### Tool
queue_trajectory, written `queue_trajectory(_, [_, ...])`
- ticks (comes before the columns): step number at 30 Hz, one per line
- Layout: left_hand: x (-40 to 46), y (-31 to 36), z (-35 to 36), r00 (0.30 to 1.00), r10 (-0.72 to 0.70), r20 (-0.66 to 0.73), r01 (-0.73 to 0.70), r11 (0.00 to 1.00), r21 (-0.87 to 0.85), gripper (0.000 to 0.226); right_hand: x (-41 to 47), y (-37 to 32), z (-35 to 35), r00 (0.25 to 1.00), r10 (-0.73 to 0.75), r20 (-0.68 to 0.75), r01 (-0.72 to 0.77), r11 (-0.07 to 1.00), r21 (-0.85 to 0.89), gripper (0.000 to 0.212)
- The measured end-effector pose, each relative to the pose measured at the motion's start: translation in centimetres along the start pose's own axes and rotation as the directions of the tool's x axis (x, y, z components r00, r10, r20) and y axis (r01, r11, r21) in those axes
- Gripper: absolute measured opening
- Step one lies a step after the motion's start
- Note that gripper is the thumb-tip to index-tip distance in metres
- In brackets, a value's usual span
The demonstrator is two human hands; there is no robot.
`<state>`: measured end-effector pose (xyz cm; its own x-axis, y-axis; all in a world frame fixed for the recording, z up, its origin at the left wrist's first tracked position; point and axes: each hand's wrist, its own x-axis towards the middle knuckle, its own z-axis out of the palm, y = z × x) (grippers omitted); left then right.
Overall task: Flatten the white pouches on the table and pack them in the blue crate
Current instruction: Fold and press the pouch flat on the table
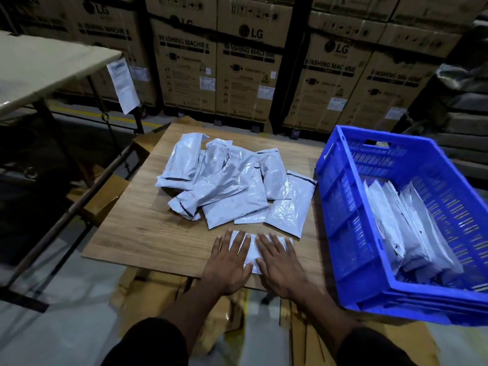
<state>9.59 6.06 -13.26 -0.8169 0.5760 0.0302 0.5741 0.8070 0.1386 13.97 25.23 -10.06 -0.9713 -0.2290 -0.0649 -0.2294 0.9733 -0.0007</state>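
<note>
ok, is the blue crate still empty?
No, the crate already holds several white pouches standing on edge inside it.

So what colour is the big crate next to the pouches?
Bright blue. The crate shows clearly in the head view, right of the pile of white pouches.

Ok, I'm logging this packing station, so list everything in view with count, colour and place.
pouch under the hands: one, white, near table edge
loose pouches: a pile, white, table middle
packed pouches: several, white, standing in the crate
blue crate: one, right of the pile
table: one, wood
cartons: many, brown, stacked behind
left hand: flat on the pouch
right hand: flat on the pouch
</note>
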Motion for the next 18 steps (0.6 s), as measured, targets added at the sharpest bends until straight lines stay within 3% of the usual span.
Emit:
queue_trajectory(7, [-0.4, -0.1, 0.4, 0.998, 0.032, -0.050, -0.033, 0.999, -0.023, 0.071, -0.8, 0.2, 1.3, 0.998, 0.002, -0.067, 0.002, 0.998, 0.061, 0.058])
queue_trajectory(14, [-0.2, -0.1, 0.2, 0.999, 0.019, -0.026, -0.020, 0.999, -0.027, 0.072, -0.4, 0.6, 1.5, 1.000, 0.000, -0.008, 0.001, 0.998, 0.059, 0.059])
queue_trajectory(18, [0.6, 1.2, -1.1, 0.998, -0.004, -0.061, 0.003, 1.000, -0.005, 0.061, -0.3, 0.6, 1.4, 1.000, -0.001, 0.029, -0.002, 0.993, 0.114, 0.059])
